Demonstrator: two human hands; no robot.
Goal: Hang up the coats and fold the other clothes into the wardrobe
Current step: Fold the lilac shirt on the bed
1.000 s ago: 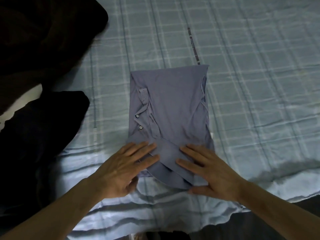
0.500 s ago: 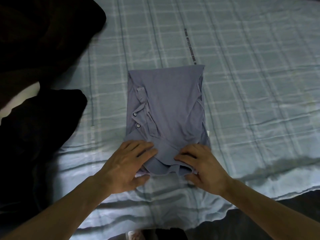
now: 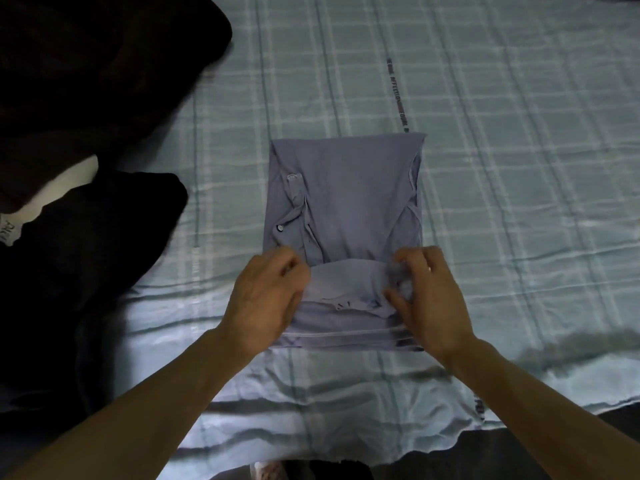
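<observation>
Nearest the camera, two bare forearms reach forward over the rumpled near edge of the bed sheet [image 3: 311,403], a pale blue checked cloth that covers the bed. The left hand [image 3: 265,299] has its fingers curled over the left end of the near edge of the blue-grey polo shirt [image 3: 346,202], gripping the fabric there; the fingertips are blurred. The right hand [image 3: 427,299] pinches the right end of the same edge, with bunched cloth caught between thumb and curled fingers. Between the two hands the shirt's near edge is lifted and turned over toward the far side, forming a raised band of cloth, and below that band a flat layer with a seam line runs from one wrist to the other.

Just beyond the fingers lies the rest of the shirt, already folded into a narrow rectangle flat on the sheet. Its button placket with one visible button [image 3: 280,228] sits ahead of the left hand, and a sleeve edge is tucked along the side ahead of the right hand.

Well to the left of the left hand a heap of dark clothes [image 3: 86,244] rests on the bed, with a white patch showing between its folds. Farther off, beyond the shirt, a line of dark printed lettering [image 3: 398,95] runs along the sheet.
</observation>
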